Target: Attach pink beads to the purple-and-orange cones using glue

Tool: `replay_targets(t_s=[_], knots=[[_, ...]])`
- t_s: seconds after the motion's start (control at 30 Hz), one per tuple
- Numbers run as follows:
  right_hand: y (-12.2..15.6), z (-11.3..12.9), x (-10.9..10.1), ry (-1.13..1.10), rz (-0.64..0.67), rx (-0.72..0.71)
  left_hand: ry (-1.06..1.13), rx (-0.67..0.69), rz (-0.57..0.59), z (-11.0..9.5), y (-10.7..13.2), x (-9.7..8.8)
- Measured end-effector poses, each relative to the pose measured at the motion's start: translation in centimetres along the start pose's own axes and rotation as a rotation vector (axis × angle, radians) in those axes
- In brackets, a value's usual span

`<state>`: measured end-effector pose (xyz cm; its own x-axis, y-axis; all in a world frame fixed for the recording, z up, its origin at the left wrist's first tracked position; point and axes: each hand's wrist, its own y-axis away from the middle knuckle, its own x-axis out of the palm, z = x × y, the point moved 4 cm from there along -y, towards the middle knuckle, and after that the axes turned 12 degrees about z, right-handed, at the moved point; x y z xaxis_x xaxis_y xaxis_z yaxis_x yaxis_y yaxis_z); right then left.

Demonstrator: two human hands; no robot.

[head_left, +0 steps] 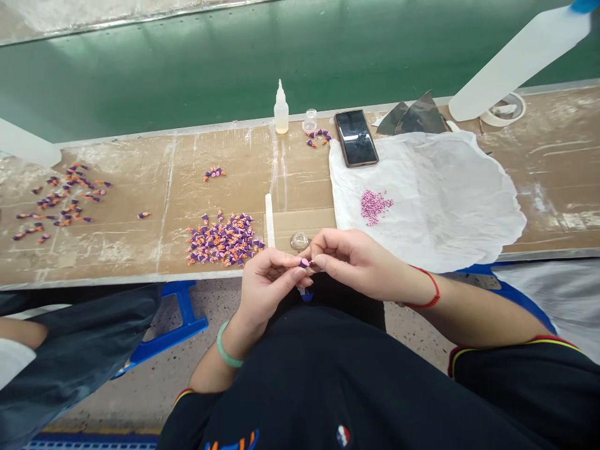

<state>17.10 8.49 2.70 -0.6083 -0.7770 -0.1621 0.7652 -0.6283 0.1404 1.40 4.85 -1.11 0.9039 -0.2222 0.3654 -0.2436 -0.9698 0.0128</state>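
Purple piece pinched from both sides: left hand and right hand each close thumb and fingertips on it, just in front of the near edge of the cardboard-covered surface, above the lap. Just beyond the hands lie a clear round dish, a white stick and a pile of purple-and-orange pieces. To the right, a white sheet bears pink beads and a phone. At the far edge, a squeeze bottle stands beside a small jar.
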Motion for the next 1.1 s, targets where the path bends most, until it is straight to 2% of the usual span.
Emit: replay_targets(t_s=[0.33,0.6,0.73,1.1], knots=[[0.3,1.0,0.1,0.139,-0.038,-0.075,-0.015,0.010,-0.008,-0.4,0.0,0.5],[0.6,1.8,0.1,0.371,-0.068,-0.149,-0.006,-0.014,-0.022,-0.3,0.2,0.6],[0.6,2.1,0.3,0.388,-0.096,-0.189,0.005,-0.016,-0.051,-0.1,0.3,0.5],[0.7,1.6,0.9,0.436,-0.177,-0.265,0.101,-0.034,-0.033,0.0,0.1,0.7]])
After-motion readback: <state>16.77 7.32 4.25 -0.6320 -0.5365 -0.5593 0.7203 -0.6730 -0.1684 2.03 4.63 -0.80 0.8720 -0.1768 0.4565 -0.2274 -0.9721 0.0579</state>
